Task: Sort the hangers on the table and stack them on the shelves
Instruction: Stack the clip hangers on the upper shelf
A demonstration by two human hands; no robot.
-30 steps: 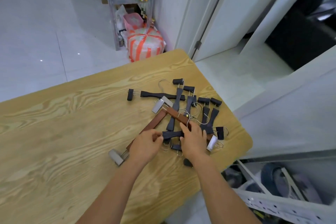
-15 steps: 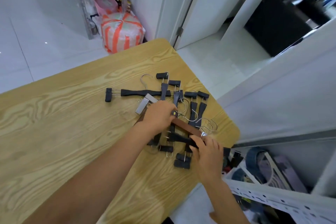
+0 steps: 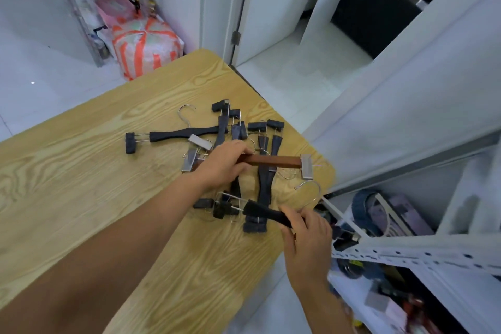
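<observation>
Gripped the stiff, likely light brown clip hanger (image 3: 271, 160) mid-bar with left hand (image 3: 222, 165), clasped black clip hanger (image 3: 263, 211) likewise with right hand (image 3: 309, 230).

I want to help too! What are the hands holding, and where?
The left hand grips the brown hanger near mid-bar; the right hand grips a black hanger by its bar.

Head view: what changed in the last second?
Left grip swung the brown hanger from diagonal to level, clip pointing right. Right grip took hold of a black hanger and drew it toward the near edge of the table. The far black hanger stayed put.
</observation>
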